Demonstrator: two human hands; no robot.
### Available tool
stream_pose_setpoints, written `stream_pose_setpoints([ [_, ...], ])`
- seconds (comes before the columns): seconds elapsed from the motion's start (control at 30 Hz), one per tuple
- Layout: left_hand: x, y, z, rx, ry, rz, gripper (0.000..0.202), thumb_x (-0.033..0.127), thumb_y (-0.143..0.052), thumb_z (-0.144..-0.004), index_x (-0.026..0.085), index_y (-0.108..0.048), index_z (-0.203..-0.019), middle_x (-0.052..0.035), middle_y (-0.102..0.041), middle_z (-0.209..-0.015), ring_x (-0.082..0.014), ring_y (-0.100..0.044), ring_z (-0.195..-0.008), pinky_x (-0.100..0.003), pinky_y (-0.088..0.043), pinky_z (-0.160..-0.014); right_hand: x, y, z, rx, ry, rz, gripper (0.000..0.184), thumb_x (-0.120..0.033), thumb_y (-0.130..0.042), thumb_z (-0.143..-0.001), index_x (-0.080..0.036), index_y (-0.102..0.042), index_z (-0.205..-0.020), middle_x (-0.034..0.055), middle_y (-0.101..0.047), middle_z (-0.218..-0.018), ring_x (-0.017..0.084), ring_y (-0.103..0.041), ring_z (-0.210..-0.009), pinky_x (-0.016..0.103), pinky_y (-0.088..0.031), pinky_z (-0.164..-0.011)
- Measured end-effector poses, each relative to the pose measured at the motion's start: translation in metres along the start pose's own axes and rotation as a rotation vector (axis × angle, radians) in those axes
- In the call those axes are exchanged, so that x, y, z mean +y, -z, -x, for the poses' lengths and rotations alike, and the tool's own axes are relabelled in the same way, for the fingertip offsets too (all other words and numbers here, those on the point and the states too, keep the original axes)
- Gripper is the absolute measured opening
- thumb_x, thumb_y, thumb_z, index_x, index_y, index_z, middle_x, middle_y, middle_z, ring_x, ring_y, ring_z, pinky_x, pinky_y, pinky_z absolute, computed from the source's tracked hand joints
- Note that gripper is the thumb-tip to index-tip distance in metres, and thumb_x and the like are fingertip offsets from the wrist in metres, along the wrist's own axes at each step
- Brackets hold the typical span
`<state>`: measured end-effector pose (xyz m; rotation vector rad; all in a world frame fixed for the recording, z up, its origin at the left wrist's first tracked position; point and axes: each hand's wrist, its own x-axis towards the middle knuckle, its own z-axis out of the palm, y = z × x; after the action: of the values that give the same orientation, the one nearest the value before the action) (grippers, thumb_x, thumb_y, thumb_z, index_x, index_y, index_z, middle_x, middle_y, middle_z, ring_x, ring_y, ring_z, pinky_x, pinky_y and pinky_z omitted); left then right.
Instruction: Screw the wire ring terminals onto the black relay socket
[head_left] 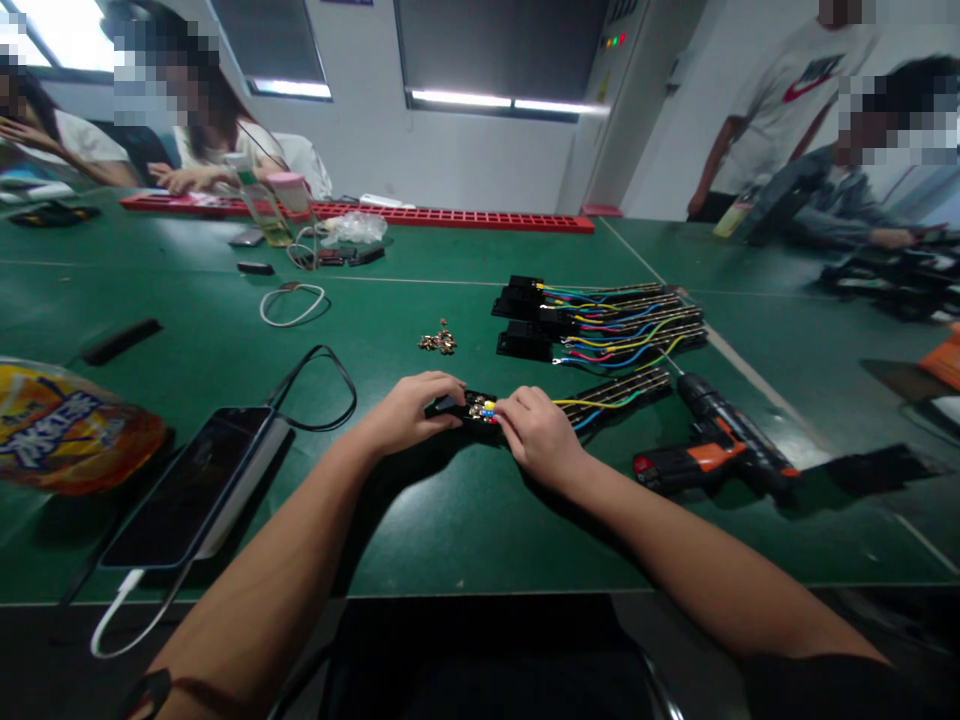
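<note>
A black plastic terminal block [474, 424] with brass-coloured screws lies on the green table in front of me. My left hand [417, 412] grips its left end between thumb and fingers. At its right side my right hand [538, 432] pinches the coloured wire ends [489, 408], yellow, blue and red, against the block. The fingertips partly hide the wire lugs. From there the wires [615, 402] run right, alongside dark strips. Just beyond my hands sits a small pile of brass screws [439, 340].
Several similar wired black blocks [525, 340] lie behind my right hand. A cordless screwdriver [716, 440] rests to the right. On the left are a phone [187, 485] with a white cable, a snack bag [71, 425] and a black cord [352, 385]. Other people sit around the table.
</note>
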<state>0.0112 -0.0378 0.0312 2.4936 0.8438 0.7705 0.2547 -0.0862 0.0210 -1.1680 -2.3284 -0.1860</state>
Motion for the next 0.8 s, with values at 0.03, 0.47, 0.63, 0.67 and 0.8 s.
stream_pose_setpoints([
  [0.03,0.0001,0.0000,0.0001,0.004,-0.005,0.006,0.015,0.026,-0.071,-0.087,0.019,-0.066,-0.100,-0.0097,-0.068,-0.119,-0.0236,-0.064,-0.114,-0.039,-0.049,-0.099,0.0000,0.0003,0.0000,-0.007,0.000,0.003,0.016,-0.017,-0.054,-0.097,-0.013,-0.069,-0.094,0.0095,-0.063,-0.090,0.022,-0.051,-0.084,0.032,-0.042,-0.075],
  [0.47,0.0025,-0.0017,0.0016,-0.001,-0.009,-0.047,0.013,0.020,-0.067,-0.088,0.022,-0.071,-0.100,-0.0088,-0.065,-0.127,-0.0236,-0.063,-0.115,-0.044,-0.050,-0.101,-0.0011,0.0019,-0.0024,-0.095,-0.013,0.022,0.019,-0.018,-0.050,-0.099,-0.015,-0.069,-0.095,0.0106,-0.064,-0.094,0.022,-0.050,-0.086,0.033,-0.042,-0.078],
  [0.63,0.0031,-0.0020,0.0018,-0.002,-0.002,-0.056,0.014,0.018,-0.066,-0.087,0.022,-0.072,-0.100,-0.0086,-0.065,-0.127,-0.0235,-0.063,-0.115,-0.044,-0.051,-0.101,-0.0008,0.0016,-0.0027,-0.097,-0.011,0.030,0.019,-0.018,-0.051,-0.099,-0.015,-0.069,-0.095,0.0107,-0.064,-0.094,0.022,-0.050,-0.086,0.033,-0.042,-0.077],
  [0.67,0.0033,-0.0020,0.0018,-0.003,-0.002,-0.057,0.014,0.018,-0.066,-0.087,0.022,-0.072,-0.100,-0.0085,-0.065,-0.127,-0.0235,-0.063,-0.115,-0.044,-0.051,-0.101,-0.0008,0.0017,-0.0027,-0.098,-0.011,0.032,0.019,-0.018,-0.051,-0.099,-0.015,-0.069,-0.095,0.0107,-0.064,-0.094,0.022,-0.050,-0.086,0.033,-0.042,-0.077],
  [0.8,0.0034,-0.0020,0.0017,-0.006,-0.010,-0.061,0.015,0.018,-0.066,-0.088,0.022,-0.072,-0.101,-0.0089,-0.065,-0.127,-0.0237,-0.063,-0.116,-0.044,-0.050,-0.102,-0.0009,0.0018,-0.0025,-0.099,-0.008,0.043,0.019,-0.018,-0.051,-0.099,-0.015,-0.069,-0.096,0.0105,-0.064,-0.094,0.022,-0.050,-0.085,0.033,-0.042,-0.077],
])
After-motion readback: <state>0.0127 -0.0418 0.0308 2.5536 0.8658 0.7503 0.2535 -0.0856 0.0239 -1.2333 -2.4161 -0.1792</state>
